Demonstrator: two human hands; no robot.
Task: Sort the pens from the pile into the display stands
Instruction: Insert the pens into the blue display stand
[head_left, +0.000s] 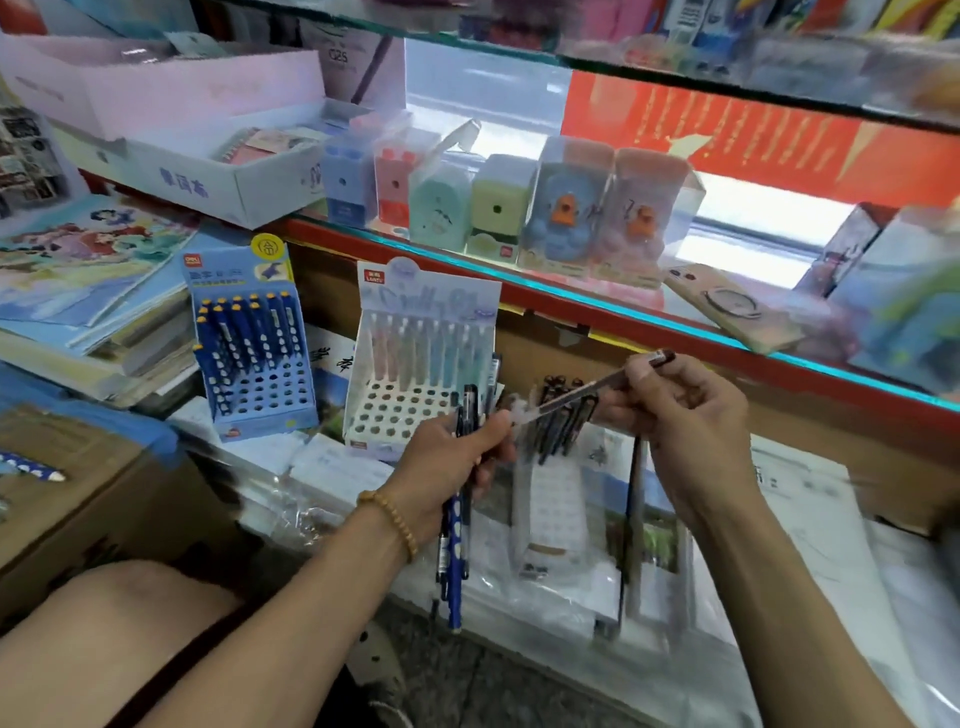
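Observation:
My left hand (457, 457) grips a bundle of pens (460, 540), among them a blue one with white dots and several black ones. My right hand (685, 410) pinches one translucent pen (582, 389) near its dark cap, and the pen's far tip reaches my left fingers. A dark pen (631, 519) hangs down under my right hand. The blue display stand (260, 395) at the left holds several blue dotted pens. The white display stand (384, 410) in the middle holds a row of pastel pens. A third white stand (550, 509) with black pens lies behind my hands.
A glass shelf (597, 306) with boxed pencil sharpeners (441, 202) runs above the stands. Stacked picture books (88, 270) sit at the left. A cardboard box (78, 488) with a loose blue dotted pen (31, 467) is at the lower left. Plastic-wrapped stationery packs (810, 519) cover the surface below.

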